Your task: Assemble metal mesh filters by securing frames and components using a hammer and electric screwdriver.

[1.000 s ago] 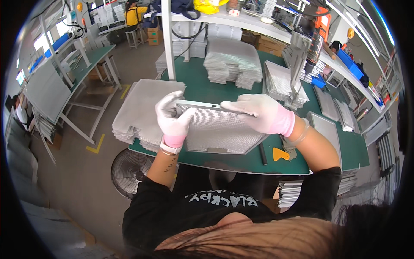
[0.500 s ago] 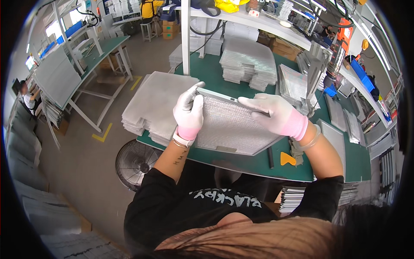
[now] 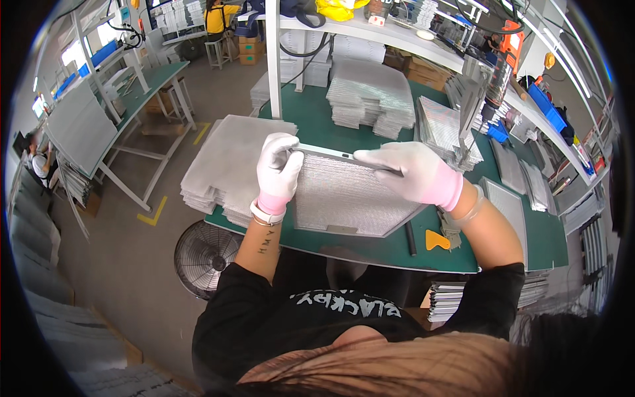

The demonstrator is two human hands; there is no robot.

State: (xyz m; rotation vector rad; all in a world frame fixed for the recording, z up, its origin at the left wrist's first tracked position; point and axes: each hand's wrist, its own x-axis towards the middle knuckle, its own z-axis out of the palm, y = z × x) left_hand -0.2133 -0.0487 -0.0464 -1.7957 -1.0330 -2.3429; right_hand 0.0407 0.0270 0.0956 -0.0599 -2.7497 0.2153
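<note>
A flat metal mesh filter panel point(image 3: 354, 195) with a thin silver frame is tilted over the green worktable point(image 3: 311, 246), its near edge close to the table's front. My left hand point(image 3: 278, 171), in a white glove with a pink cuff, is closed on the panel's upper left corner. Gloved the same way, my right hand point(image 3: 413, 173) grips the far frame edge toward its right end, thumb and fingers pressed on the rail. A small dark slot shows in that rail between the hands. Part of the panel's right side is hidden behind my right hand.
Left of the panel lies a stack of mesh sheets point(image 3: 231, 152); another mesh stack point(image 3: 370, 92) stands behind. An orange scraper point(image 3: 436, 240) and a black rod point(image 3: 411, 238) lie at the front right. An orange power tool point(image 3: 508, 49) hangs at right. A floor fan point(image 3: 208, 259) stands below left.
Both hands keep their hold on the filter panel. The whole view has shifted slightly, so the scene sits a little further left; the panel's tilt looks nearly the same.
</note>
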